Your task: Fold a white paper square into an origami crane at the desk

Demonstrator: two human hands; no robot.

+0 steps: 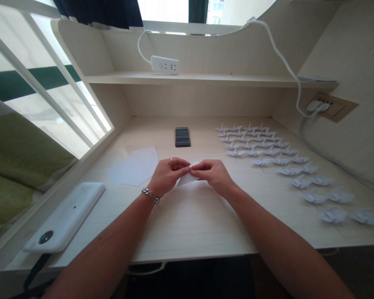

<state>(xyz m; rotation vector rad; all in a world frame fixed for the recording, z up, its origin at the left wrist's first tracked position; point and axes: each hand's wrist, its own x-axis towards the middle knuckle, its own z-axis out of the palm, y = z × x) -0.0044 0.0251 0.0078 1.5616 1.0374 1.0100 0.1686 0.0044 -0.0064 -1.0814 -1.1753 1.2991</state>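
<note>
Both my hands meet over the middle of the pale wooden desk (193, 216). My left hand (166, 175), with a ring and a chain bracelet, pinches one end of a small folded white paper (187, 179). My right hand (214, 174) pinches the other end, fingers pressed together on it. The paper is held just above the desk, mostly hidden by my fingers. A loose stack of white paper sheets (134, 168) lies just left of my left hand.
Several folded white paper cranes (277, 160) lie in rows on the right half of the desk. A small dark block (182, 137) sits at the back middle. A white power bank (65, 218) lies at the front left. A power strip (165, 64) rests on the shelf.
</note>
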